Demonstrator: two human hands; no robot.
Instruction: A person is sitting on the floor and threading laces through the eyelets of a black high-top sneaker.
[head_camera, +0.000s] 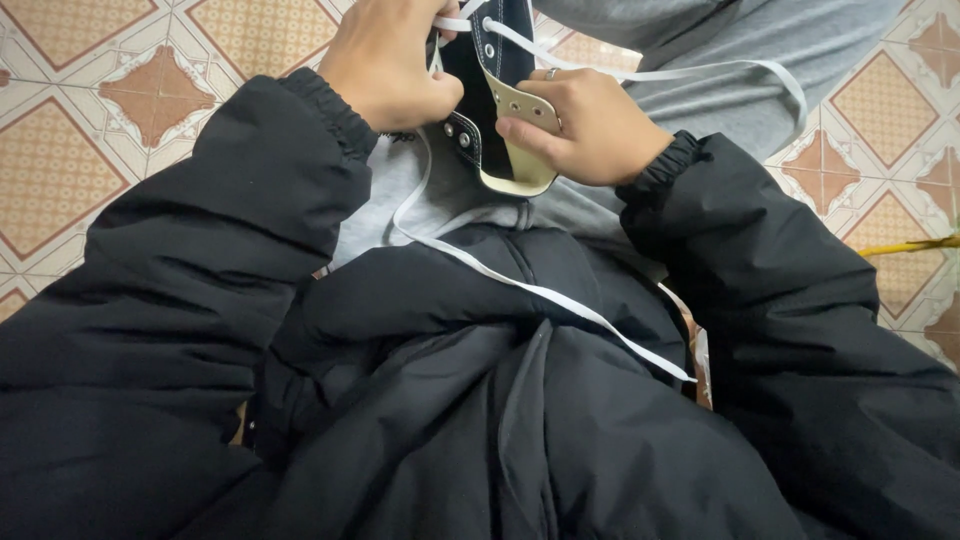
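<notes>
Up at the top of the view sits a black high-top canvas shoe (487, 90), held above the person's lap between both hands, its open collar turned toward the camera so the cream lining and the tongue show. The left hand (385, 65) is curled around the shoe's left side — fingers folded in, thumb pressed against the black canvas by the metal eyelets — a firm grip on the upper. The right hand (585, 125) comes in from the other side, thumb laid flat on the cream inner flap and fingers wrapped behind it, pinching that flap; a ring (551, 73) shows on one finger. A white lace (545, 292) is threaded through the top eyelets: one end loops out to the right over the grey trouser leg (760, 70), the other runs down from the left hand and trails across the black puffer jacket (430, 400) toward the lower right. Both forearms are in the jacket's sleeves, elastic cuffs at the wrists. A grey hoodie hem (400, 190) peeks out under the shoe. Below and around — patterned floor tiles (110, 110) in tan and terracotta, and a thin yellow strip (910, 246) at the right edge.
</notes>
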